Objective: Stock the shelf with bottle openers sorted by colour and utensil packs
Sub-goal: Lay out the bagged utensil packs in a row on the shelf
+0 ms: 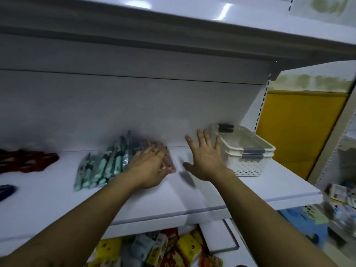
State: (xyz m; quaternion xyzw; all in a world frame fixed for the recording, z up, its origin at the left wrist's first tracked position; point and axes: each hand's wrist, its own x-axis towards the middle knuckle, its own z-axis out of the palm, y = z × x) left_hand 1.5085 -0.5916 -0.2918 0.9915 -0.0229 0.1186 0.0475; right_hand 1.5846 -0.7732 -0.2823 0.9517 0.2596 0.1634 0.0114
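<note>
Along the bottom edge of the frame, yellow and red packets (173, 247) crowd a lower shelf. Above them, two bare forearms reach onto the white shelf (173, 201). At centre, the left hand (152, 162) lies palm down with its fingers stretched over a pile of pink packs (171, 168), just beside a fan of teal utensil packs (102, 168). The right hand (206, 157) hovers with fingers spread wide, holding nothing, near two stacked white baskets (250, 151). At far left lie dark red items (28, 160), too blurred to name, with a blue item (5, 190) nearer the shelf's front.
</note>
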